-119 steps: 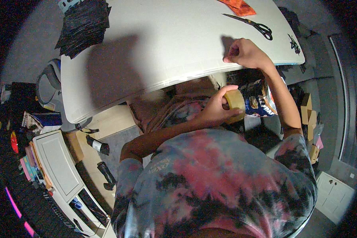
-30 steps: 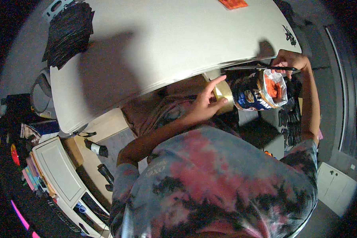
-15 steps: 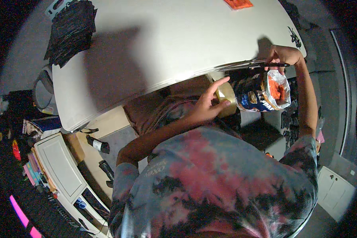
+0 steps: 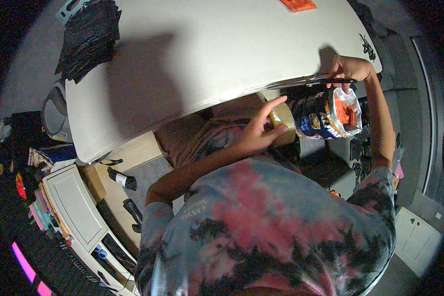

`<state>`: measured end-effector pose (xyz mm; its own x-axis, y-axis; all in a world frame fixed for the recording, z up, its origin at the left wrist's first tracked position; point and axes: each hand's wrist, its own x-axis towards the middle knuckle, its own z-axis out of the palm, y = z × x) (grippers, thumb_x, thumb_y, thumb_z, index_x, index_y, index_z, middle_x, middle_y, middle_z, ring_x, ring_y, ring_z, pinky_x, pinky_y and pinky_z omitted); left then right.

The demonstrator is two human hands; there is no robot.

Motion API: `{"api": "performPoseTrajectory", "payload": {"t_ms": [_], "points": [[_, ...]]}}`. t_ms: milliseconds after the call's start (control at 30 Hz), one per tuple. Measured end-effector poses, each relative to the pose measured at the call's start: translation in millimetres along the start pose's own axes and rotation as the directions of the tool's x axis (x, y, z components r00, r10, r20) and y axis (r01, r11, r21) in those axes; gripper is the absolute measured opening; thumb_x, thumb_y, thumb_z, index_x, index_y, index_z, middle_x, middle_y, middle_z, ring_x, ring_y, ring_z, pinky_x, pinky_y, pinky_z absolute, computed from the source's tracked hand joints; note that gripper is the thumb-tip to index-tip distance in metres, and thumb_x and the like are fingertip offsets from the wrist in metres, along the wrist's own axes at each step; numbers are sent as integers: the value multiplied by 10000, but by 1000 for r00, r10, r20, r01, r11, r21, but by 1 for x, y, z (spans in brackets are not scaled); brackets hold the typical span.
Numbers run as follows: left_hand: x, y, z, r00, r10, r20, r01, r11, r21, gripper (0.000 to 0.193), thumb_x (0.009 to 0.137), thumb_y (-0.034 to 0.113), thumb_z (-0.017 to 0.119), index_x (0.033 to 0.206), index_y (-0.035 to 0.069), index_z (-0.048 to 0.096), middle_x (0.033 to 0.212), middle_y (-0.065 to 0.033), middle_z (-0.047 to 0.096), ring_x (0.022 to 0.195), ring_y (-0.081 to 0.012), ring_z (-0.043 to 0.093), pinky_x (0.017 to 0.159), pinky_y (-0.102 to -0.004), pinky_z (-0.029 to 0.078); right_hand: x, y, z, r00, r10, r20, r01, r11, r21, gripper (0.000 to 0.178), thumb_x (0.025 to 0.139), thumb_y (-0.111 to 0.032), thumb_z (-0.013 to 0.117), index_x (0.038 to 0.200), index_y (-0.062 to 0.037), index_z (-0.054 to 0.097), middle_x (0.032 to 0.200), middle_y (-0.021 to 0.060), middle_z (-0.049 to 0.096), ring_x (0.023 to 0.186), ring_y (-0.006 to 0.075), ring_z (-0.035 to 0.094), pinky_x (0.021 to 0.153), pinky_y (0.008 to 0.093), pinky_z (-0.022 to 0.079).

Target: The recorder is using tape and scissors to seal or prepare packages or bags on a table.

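We clamp the tape roll [image 4: 284, 119] in our left hand [image 4: 256, 130], near the edge of the table [image 4: 222, 54], beside an open foil-lined bag [image 4: 314, 119]. Our right hand [image 4: 352, 69] grips the scissors [image 4: 349, 80] along that edge. Both are in hand; whether any tape is cut, we cannot tell.

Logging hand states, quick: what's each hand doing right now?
Left hand: closed around a roll of yellowish tape.
Right hand: closed on the black scissors at the table's edge.
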<state>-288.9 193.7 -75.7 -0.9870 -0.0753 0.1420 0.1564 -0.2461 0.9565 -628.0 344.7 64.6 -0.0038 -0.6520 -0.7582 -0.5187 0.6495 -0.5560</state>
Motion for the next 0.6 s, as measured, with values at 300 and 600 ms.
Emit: {"api": "performPoseTrajectory", "payload": {"t_ms": [300,600], "points": [[-2,-1,-3,998,-28,54,31,998,-51,662,952,141,681,1518,72,345,1494,-113,422,1331,-211,453,1071,-380,432,3,1,-10,998,-19,57,23,998,-65,345,505,-42,819,840,25,772,702,67,715,595,105,618,495,281,460],[-1,12,2,984,-63,169,74,995,-64,751,927,223,732,1537,89,314,1461,-123,463,1276,-215,524,1061,-370,453,-43,21,-26,936,-123,-328,127,992,-10,418,633,5,754,1045,65,730,704,9,680,633,72,576,566,254,466]]}}
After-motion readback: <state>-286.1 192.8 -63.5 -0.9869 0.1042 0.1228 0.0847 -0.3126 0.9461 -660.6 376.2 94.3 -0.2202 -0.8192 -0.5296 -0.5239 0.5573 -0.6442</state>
